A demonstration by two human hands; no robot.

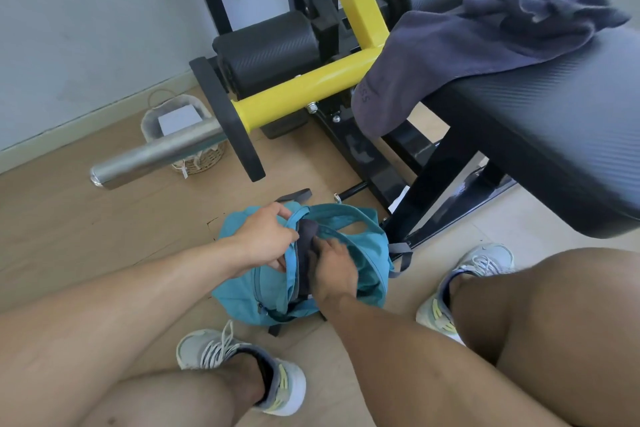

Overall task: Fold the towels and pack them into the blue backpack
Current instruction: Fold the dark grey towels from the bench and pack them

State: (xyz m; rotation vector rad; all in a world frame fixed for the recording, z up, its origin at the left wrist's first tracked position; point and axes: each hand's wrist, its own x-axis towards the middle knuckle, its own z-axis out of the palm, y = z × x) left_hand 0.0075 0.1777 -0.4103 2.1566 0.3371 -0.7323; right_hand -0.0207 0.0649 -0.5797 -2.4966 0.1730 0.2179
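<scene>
Left hand (265,236) grips blue backpack (360,253) rim; right hand (332,265) on dark towel (306,236).

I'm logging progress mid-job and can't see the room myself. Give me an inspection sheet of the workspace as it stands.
Surface: wood-look floor, the backpack sits on it.
Job's things: blue backpack open; a dark folded towel partly inside; another dark towel unfolded, draped over the bench pad.
Clutter: wicker basket by the wall, behind the steel bar.
Hands: left hand grips the backpack's opening edge; right hand pushes the folded towel in, grip unclear.
Cables: nothing seen.
Surroundings: yellow-framed gym machine, grey wall, person's shoes either side of the backpack.
</scene>
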